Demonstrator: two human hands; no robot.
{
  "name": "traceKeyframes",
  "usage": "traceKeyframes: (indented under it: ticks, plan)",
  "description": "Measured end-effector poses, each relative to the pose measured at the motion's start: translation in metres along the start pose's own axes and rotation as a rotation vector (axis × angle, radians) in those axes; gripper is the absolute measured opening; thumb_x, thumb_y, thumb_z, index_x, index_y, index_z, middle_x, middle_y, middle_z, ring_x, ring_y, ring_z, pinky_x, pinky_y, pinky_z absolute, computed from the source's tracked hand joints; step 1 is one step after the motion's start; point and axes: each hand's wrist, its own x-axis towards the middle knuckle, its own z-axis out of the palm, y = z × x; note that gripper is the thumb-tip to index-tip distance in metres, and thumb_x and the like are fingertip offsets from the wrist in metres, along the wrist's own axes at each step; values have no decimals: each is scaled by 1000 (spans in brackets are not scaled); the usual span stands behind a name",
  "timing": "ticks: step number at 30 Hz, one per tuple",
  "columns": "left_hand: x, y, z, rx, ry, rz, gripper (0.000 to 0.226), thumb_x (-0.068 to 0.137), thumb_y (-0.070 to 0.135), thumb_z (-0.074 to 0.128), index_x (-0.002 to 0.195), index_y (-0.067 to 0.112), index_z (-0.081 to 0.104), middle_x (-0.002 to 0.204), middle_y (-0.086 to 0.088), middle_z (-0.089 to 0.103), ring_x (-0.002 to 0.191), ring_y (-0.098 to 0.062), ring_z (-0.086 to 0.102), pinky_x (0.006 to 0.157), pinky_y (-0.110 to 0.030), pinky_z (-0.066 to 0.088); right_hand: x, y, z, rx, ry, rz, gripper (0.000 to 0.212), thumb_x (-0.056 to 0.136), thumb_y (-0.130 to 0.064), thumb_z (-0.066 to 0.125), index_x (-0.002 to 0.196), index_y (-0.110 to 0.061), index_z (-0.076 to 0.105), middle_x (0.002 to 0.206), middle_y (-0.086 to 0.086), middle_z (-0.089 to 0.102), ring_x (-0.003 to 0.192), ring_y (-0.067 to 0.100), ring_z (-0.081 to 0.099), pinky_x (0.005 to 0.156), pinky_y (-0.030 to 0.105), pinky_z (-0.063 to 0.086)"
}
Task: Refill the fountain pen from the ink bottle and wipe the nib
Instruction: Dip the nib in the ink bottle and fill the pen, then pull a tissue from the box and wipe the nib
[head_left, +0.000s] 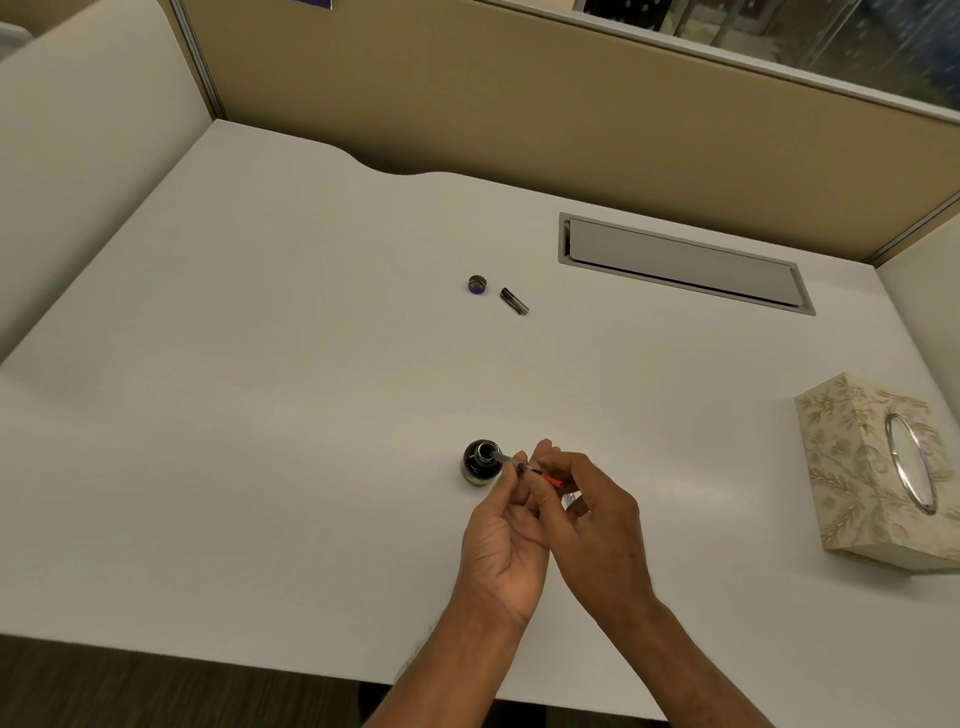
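A small dark ink bottle (479, 461) stands uncapped on the white desk, near the front. The fountain pen (511, 464) is tilted with its front end inside the bottle's mouth; the nib is hidden in the bottle. My left hand (506, 540) pinches the pen's clear section just right of the bottle. My right hand (592, 512) grips the pen's rear end, where a red-orange part (554, 481) shows between the fingers. The bottle's round cap (477, 285) and a dark pen piece (514, 302) lie farther back on the desk.
A patterned tissue box (878, 470) with an oval opening stands at the right edge. A grey cable hatch (685, 262) is set into the desk at the back right. Tan partition panels close off the back and sides.
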Motion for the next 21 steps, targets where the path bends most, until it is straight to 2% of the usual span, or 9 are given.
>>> traceKeyframes:
  ticks: [4, 6, 8, 10, 14, 17, 21]
  plan:
    - [-7, -4, 2, 36, 7, 6, 25, 104, 16, 51, 119, 1, 65, 124, -20, 73, 109, -30, 74, 72, -41, 65, -5, -4, -4, 38, 16, 37, 12, 93, -17, 68, 98, -28, 70, 89, -17, 72, 85, 11, 69, 62, 33, 56]
    - [-8, -5, 2, 92, 16, 26, 22, 103, 15, 52, 114, 2, 66, 125, -21, 73, 108, -30, 74, 74, -43, 65, -8, -5, -5, 53, 25, 56, 13, 93, -16, 68, 96, -29, 70, 89, -16, 72, 86, 11, 69, 62, 26, 53]
    - [-8, -6, 0, 187, 18, 60, 22, 102, 16, 53, 114, 2, 65, 125, -21, 73, 115, -33, 70, 91, -50, 60, -11, -4, -5, 66, 39, 83, 13, 93, -16, 68, 94, -29, 70, 88, -17, 71, 87, 10, 68, 63, 17, 49]
    - [-9, -7, -3, 306, 27, 102, 23, 102, 16, 54, 115, 2, 66, 125, -22, 72, 124, -37, 65, 110, -56, 47, -14, -3, -3, 88, 54, 124, 13, 93, -16, 67, 93, -29, 70, 89, -19, 71, 89, 7, 68, 67, 15, 50]
    - [-9, -4, -8, 551, 39, 201, 26, 105, 15, 50, 118, -2, 66, 122, -22, 74, 125, -37, 64, 117, -56, 40, -18, -1, -2, 178, 71, 222, 17, 94, -13, 67, 93, -29, 71, 91, -23, 72, 89, 1, 68, 73, 12, 52]
    - [-11, 0, -7, 724, 23, 243, 28, 106, 17, 48, 119, -2, 65, 122, -21, 74, 122, -40, 66, 114, -57, 43, -19, 0, -2, 242, 84, 293, 21, 93, -14, 68, 91, -35, 70, 90, -23, 72, 87, 1, 69, 74, 17, 53]
    - [-19, 5, 1, 840, 0, 274, 27, 106, 18, 49, 114, 1, 68, 121, -18, 75, 119, -36, 68, 111, -51, 48, -20, -2, -2, 324, 85, 367, 20, 92, -17, 70, 90, -37, 70, 89, -18, 75, 86, 6, 71, 79, 32, 61]
